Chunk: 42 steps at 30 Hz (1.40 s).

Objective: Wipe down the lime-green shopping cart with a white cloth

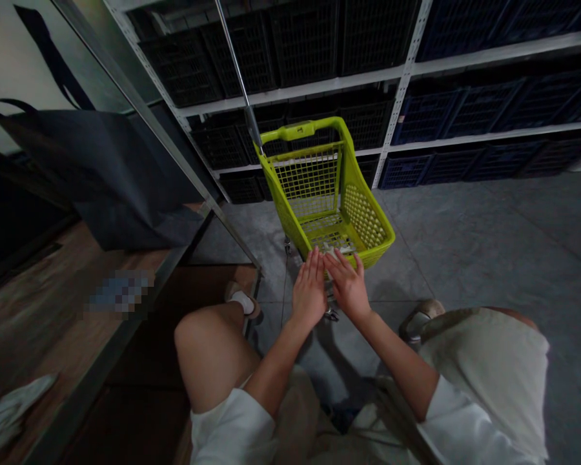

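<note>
A lime-green plastic shopping trolley (300, 194) stands on the floor ahead of me, its lattice basket facing my knees. My left hand (310, 289) and my right hand (348, 284) meet side by side in front of the basket's near rim, with the backs of both hands up. The fingers are stretched out and point toward the trolley, and the fingertips overlap the rim in view. Whether they touch the rim I cannot tell. Something whitish (337, 249) shows just beyond my fingertips; what it is stays unclear.
Metal shelving (397, 123) at the back carries rows of dark crates (489, 110). A wooden-topped bench (77, 258) on the left bears a large dark bag (121, 174) and a white glove-like cloth (17, 410). A slim metal pole (235, 58) rises beside the trolley's handle.
</note>
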### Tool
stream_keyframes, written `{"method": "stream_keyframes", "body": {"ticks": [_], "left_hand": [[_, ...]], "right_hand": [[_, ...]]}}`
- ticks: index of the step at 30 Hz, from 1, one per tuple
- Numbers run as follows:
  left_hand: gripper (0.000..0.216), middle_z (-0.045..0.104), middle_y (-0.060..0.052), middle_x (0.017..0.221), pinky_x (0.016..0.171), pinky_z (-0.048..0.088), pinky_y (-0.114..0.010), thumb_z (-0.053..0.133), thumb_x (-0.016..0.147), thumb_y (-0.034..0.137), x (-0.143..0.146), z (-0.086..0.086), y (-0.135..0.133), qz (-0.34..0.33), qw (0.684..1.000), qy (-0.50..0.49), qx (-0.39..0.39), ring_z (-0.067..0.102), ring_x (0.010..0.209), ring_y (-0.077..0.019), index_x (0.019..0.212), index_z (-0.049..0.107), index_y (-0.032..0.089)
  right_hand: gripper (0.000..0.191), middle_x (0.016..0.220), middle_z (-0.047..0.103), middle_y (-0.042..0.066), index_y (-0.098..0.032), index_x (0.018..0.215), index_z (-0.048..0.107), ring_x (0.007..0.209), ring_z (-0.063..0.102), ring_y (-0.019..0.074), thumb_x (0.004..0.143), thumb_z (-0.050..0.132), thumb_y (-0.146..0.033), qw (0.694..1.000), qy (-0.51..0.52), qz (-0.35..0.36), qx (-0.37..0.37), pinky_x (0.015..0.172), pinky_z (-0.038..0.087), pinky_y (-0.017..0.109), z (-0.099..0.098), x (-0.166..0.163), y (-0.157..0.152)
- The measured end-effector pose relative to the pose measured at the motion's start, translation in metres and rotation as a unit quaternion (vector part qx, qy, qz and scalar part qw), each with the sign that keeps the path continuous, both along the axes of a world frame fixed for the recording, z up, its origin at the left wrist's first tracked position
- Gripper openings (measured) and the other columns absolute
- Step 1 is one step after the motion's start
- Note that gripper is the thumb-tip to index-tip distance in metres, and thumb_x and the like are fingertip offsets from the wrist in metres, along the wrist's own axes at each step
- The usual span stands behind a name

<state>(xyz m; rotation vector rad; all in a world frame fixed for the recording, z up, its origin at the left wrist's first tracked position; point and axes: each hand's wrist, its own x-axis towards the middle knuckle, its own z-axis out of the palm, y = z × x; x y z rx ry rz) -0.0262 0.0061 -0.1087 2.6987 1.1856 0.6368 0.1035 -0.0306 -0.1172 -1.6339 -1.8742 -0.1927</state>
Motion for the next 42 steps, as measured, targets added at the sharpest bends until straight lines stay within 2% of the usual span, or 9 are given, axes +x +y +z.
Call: {"method": "stream_keyframes", "body": {"ticks": [4,10,14,18,21,30,34,39,42], "left_hand": [[0.095,0.017,-0.016,0.168,0.124,0.030,-0.049,0.046,0.075,-0.002,-0.003,0.007,-0.001,-0.002,1.000,0.019,0.005,0.012,0.156,-0.0249,0.159,0.006,0.012],[0.098,0.016,-0.017,0.168,0.124,0.029,-0.050,0.049,0.072,-0.001,0.001,0.008,-0.001,-0.011,1.000,0.020,0.000,0.014,0.156,-0.0269,0.159,0.005,0.012],[0.100,0.013,-0.018,0.168,0.124,0.030,-0.051,0.049,0.072,-0.002,0.004,0.005,-0.002,-0.008,1.000,0.007,-0.003,0.011,0.156,-0.0273,0.159,0.003,0.011],[0.096,0.016,-0.018,0.168,0.124,0.029,-0.052,0.047,0.076,0.000,0.004,0.001,-0.001,0.002,1.000,-0.002,-0.004,0.009,0.156,-0.0260,0.159,0.002,0.012],[0.093,0.018,-0.019,0.167,0.124,0.029,-0.051,0.046,0.077,0.000,0.001,0.000,-0.001,0.009,1.000,0.004,0.000,0.008,0.156,-0.0253,0.159,0.004,0.012],[0.102,0.015,-0.016,0.168,0.123,0.032,-0.052,0.047,0.072,-0.002,0.001,0.005,-0.003,-0.003,1.000,0.011,0.007,0.014,0.155,-0.0277,0.160,-0.001,0.014],[0.102,0.013,-0.016,0.168,0.123,0.032,-0.052,0.047,0.071,-0.002,0.003,0.002,-0.003,-0.002,1.000,-0.003,0.006,0.012,0.156,-0.0276,0.160,-0.001,0.013],[0.094,0.016,-0.019,0.167,0.124,0.030,-0.052,0.046,0.076,0.001,0.003,-0.003,-0.001,-0.002,1.000,-0.012,0.012,0.009,0.156,-0.0268,0.159,0.003,0.010],[0.095,0.016,-0.019,0.167,0.123,0.030,-0.052,0.046,0.075,0.002,0.002,-0.004,-0.001,0.000,1.000,-0.015,0.011,0.009,0.156,-0.0266,0.159,0.004,0.010]], "right_hand": [[0.067,0.143,0.061,0.005,-0.026,0.145,0.049,0.145,0.041,0.0253,0.082,0.045,-0.005,0.999,-0.048,-0.009,0.007,0.122,0.007,0.060,-0.006,0.061,-0.009],[0.066,0.137,0.066,0.005,-0.028,0.139,0.056,0.144,0.043,0.0289,0.078,0.045,-0.005,0.984,-0.013,-0.170,0.052,0.118,0.017,0.066,-0.020,0.145,-0.012],[0.059,0.137,0.065,0.008,-0.022,0.136,0.059,0.145,0.041,0.0301,0.081,0.044,-0.007,0.985,0.027,-0.168,0.027,0.118,0.020,0.064,-0.012,0.090,-0.005],[0.066,0.142,0.062,0.007,-0.022,0.143,0.052,0.145,0.041,0.0242,0.081,0.043,-0.004,0.999,0.020,-0.045,-0.014,0.122,0.015,0.057,0.000,0.009,-0.002],[0.069,0.144,0.060,0.006,-0.025,0.146,0.048,0.147,0.038,0.0246,0.081,0.045,-0.004,1.000,0.004,-0.016,-0.021,0.123,0.010,0.057,0.004,0.000,-0.004],[0.067,0.138,0.065,0.004,-0.030,0.140,0.055,0.145,0.041,0.0298,0.079,0.045,-0.005,0.986,-0.002,-0.165,0.028,0.117,0.013,0.069,-0.016,0.146,-0.014],[0.059,0.135,0.067,0.006,-0.026,0.135,0.059,0.144,0.043,0.0296,0.081,0.045,-0.008,0.986,0.038,-0.161,0.031,0.118,0.012,0.067,-0.014,0.103,-0.006],[0.064,0.139,0.064,0.006,-0.024,0.141,0.053,0.145,0.042,0.0233,0.082,0.042,-0.005,0.998,0.061,-0.024,0.002,0.123,0.007,0.057,-0.001,0.008,0.002],[0.066,0.145,0.059,0.007,-0.022,0.145,0.049,0.147,0.039,0.0221,0.082,0.042,-0.005,0.998,0.052,-0.016,-0.017,0.122,0.013,0.051,0.005,-0.005,0.004]]}}
